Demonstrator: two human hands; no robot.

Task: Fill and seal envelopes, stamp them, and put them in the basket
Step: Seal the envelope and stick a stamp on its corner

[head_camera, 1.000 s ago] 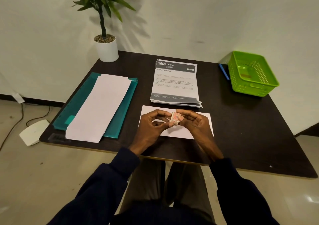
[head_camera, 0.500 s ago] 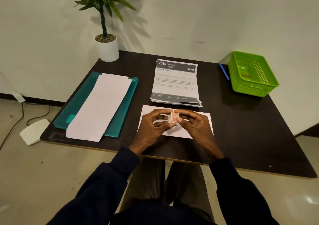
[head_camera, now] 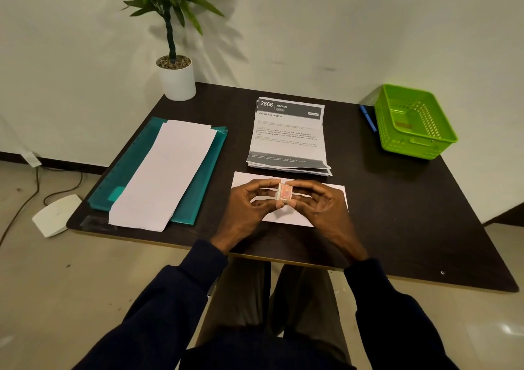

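A small orange-pink stamp (head_camera: 284, 192) is pinched between both hands just above a white envelope (head_camera: 292, 218) lying near the table's front edge. My left hand (head_camera: 249, 208) grips the stamp's left edge with thumb and fingertips. My right hand (head_camera: 317, 206) grips its right edge the same way. The hands cover much of the envelope's middle. A green plastic basket (head_camera: 415, 139) stands at the far right of the table, with something small and brownish on its floor.
A stack of printed sheets (head_camera: 289, 137) lies behind the envelope. At left, white envelopes (head_camera: 167, 171) lie on a teal folder (head_camera: 204, 179). A blue pen (head_camera: 368, 118) lies beside the basket. A potted plant (head_camera: 175, 77) stands at the back-left corner.
The stamp has turned slightly upright between my fingertips and my hands have shifted a little; nothing else on the table moved.
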